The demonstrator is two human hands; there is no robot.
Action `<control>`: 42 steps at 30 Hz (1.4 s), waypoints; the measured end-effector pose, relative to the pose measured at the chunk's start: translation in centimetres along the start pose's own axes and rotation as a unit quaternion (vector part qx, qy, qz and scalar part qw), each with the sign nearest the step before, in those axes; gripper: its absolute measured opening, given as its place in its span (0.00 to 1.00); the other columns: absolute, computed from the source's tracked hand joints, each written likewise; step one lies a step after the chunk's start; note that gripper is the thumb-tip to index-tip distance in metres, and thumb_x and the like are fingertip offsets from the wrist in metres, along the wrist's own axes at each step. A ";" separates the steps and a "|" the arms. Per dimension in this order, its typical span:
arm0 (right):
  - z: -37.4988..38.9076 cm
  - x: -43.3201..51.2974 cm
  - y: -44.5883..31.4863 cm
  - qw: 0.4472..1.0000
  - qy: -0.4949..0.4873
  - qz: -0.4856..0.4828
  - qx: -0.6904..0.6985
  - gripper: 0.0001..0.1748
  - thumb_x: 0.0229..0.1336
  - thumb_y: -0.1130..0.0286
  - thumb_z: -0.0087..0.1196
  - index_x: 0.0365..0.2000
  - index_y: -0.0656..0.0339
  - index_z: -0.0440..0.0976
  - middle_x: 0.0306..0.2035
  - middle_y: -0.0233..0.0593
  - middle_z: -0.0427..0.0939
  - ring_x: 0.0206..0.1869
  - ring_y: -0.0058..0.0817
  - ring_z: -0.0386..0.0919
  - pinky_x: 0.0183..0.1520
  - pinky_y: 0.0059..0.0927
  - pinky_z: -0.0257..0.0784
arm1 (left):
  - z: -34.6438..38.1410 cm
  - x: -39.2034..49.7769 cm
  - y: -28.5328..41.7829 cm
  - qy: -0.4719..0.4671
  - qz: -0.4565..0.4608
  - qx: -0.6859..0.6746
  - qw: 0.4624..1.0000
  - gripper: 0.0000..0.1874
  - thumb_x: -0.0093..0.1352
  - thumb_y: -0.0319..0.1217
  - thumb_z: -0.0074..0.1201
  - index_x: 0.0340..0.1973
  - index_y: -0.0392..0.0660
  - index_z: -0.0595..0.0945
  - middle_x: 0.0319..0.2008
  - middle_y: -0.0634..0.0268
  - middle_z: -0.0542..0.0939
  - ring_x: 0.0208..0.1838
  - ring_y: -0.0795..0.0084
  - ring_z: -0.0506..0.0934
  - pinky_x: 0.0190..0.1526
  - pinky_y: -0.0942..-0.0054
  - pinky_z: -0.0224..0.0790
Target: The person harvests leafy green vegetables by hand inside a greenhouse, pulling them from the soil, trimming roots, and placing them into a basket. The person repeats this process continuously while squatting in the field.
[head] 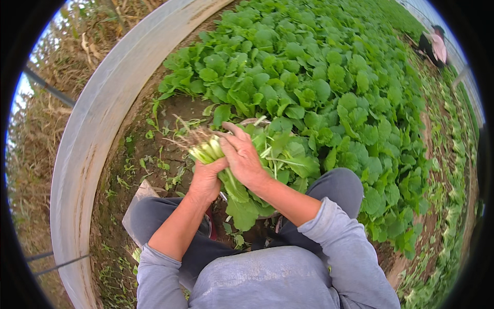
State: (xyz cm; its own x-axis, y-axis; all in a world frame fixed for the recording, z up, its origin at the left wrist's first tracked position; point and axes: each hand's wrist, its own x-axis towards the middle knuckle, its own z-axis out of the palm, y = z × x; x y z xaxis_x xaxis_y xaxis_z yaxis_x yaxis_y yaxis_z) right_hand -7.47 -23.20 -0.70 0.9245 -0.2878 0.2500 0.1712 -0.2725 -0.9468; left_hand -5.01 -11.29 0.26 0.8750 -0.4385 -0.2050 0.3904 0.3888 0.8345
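My left hand (207, 178) grips a bunch of leafy greens (240, 199), its thumb across the pale stems. The roots (195, 138), with soil on them, point up and to the left, while the leaves hang down between my forearms. On the far side of the bunch, my right hand (241, 156) lies against the stems with its fingers extended and close together. Just beyond my right wrist, loose leaves (295, 158) are heaped in a container whose pale rim (254, 121) shows only in part.
A dense bed of leafy greens (308, 77) spreads ahead and to the right. At the left, a plastic sheet wall (96, 100) curves beside bare soil (173, 112). A flat board (143, 193) is by my left knee. Another person (435, 46) crouches at the far right.
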 end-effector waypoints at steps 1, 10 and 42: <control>0.6 0.3 0.2 1.000 0.007 -0.005 0.008 0.20 0.70 0.64 0.46 0.53 0.63 0.77 0.65 0.47 0.67 0.67 0.43 0.61 0.70 0.40 0.54 | -0.1 0.0 0.1 0.024 -0.002 -0.009 1.000 0.24 0.61 0.14 0.59 0.53 0.45 0.76 0.48 0.66 0.80 0.51 0.70 0.79 0.53 0.69 0.75; 1.7 1.2 10.1 0.993 -0.052 0.089 0.064 0.32 0.72 0.48 0.39 0.57 0.67 0.71 0.52 0.53 0.78 0.58 0.39 0.75 0.62 0.37 0.68 | -1.8 0.6 5.8 0.130 0.067 0.080 0.986 0.18 0.59 0.17 0.63 0.44 0.36 0.77 0.36 0.57 0.82 0.37 0.64 0.82 0.43 0.65 0.79; -13.1 6.8 7.2 0.861 -0.316 0.077 -0.391 0.18 0.51 0.56 0.66 0.31 0.62 0.82 0.28 0.42 0.80 0.33 0.32 0.76 0.40 0.33 0.71 | -4.2 -0.9 7.1 0.089 0.020 0.206 0.974 0.13 0.58 0.16 0.64 0.38 0.38 0.83 0.31 0.65 0.84 0.31 0.73 0.81 0.36 0.71 0.75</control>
State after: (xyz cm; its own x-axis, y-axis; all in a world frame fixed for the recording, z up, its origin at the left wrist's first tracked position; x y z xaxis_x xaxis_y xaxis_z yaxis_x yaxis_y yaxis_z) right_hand -4.40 -39.16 -3.11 0.9588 0.1133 -0.2604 -0.0240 -0.8814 -0.4718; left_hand -1.85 -4.72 4.28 0.9372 -0.2684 -0.2226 0.2388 0.0287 0.9706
